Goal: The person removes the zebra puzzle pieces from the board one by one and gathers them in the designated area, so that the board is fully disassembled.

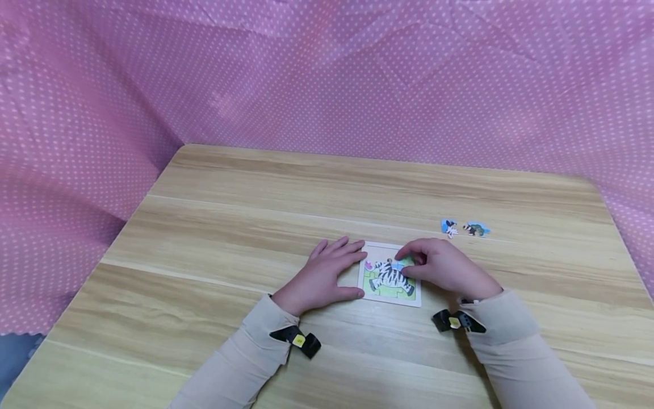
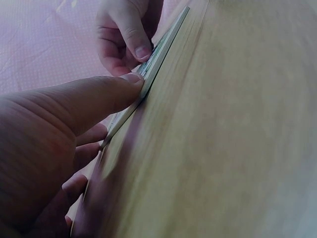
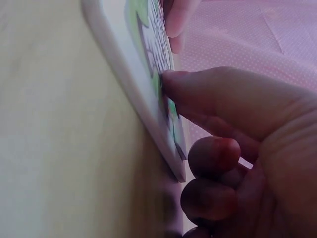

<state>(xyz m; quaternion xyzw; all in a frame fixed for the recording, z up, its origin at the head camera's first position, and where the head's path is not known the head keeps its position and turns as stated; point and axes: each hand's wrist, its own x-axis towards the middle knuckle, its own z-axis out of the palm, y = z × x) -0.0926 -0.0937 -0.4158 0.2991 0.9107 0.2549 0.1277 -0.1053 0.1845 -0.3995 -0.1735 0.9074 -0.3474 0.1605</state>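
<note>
Two sleeves come in from six o'clock, one for each hand. Under them is one big wood table (image 1: pixel 255 193). One small puzzle (image 1: pixel 390 276) lies flat between the hands. Left hand (image 1: pixel 322 278) lies spread flat at the puzzle's nine o'clock edge, thumb touching that edge. Right hand (image 1: pixel 444 267) is at three o'clock, fingers curled, tips pressing the puzzle's top corner. Both hands touch it. Two loose pieces (image 1: pixel 464 228) lie at one o'clock, nearer the right hand.
</note>
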